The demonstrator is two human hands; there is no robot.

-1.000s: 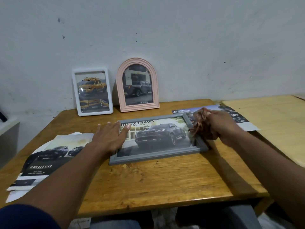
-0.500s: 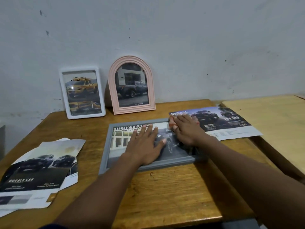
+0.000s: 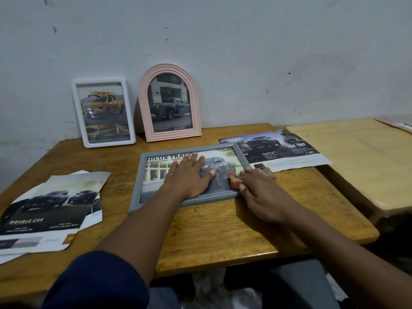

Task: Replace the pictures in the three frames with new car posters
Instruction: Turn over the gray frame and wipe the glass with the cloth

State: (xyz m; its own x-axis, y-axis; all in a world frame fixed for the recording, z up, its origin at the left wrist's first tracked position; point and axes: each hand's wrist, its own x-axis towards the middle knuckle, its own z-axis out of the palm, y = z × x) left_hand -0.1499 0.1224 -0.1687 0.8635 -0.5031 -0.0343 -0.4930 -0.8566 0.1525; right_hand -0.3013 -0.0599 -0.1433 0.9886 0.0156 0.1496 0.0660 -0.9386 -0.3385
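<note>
A grey rectangular frame (image 3: 142,181) lies flat on the wooden table (image 3: 223,230), holding a "Hilux Travo" poster of a dark car. My left hand (image 3: 189,177) rests flat on its glass, fingers spread. My right hand (image 3: 258,190) presses a reddish cloth (image 3: 234,180) against the frame's lower right corner. A white frame (image 3: 103,112) with a yellow truck picture and a pink arched frame (image 3: 169,103) with a dark pickup picture stand against the wall.
Loose car posters (image 3: 49,210) lie in a pile at the table's left edge. Another poster sheet (image 3: 281,150) lies to the right of the grey frame. A lighter wooden table (image 3: 361,161) adjoins on the right. The wall stands close behind.
My right hand has slid the cloth from the frame's upper right down to its lower right corner. My left hand has moved from the frame's left side onto the middle of the glass.
</note>
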